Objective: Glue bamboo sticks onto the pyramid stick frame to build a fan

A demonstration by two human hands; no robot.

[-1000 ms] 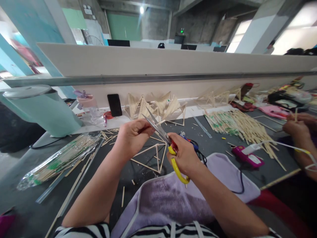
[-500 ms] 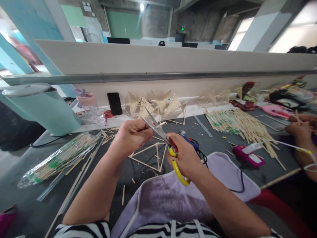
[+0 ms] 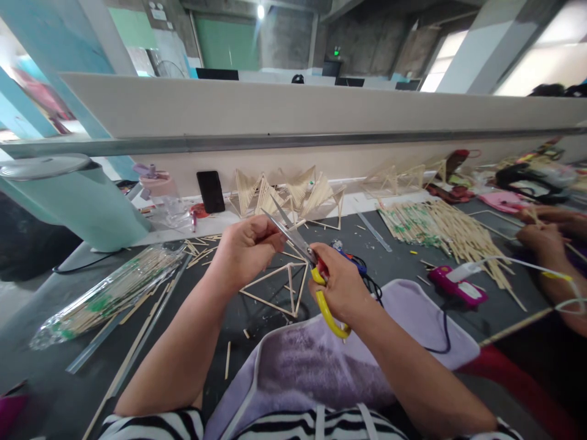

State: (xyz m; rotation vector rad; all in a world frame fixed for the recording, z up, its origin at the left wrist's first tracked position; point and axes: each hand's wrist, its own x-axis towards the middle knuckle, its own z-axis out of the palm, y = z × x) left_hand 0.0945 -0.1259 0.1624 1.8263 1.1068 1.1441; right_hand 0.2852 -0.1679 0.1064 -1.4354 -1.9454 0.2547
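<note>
My right hand grips yellow-handled scissors, two fingers inside the loops. Their blades stand slightly apart and point up and left, beside the fingertips of my left hand. That hand is closed in a pinch on a thin wooden stick, mostly hidden by fingers and blades; a short pale end shows past the blades. Below the hands, a triangular frame of wooden sticks lies on the dark table. A few cut stick pieces are scattered near it.
Bagged sticks lie left, and a loose pile of sticks lies right. Finished-looking stick models and a phone stand at the back. A magenta power strip with cables and a co-worker's hands are at right.
The scissor blades have drawn a little closer together, and less of the stick's end shows between them. Both hands stay almost in place. The view has shifted slightly.
</note>
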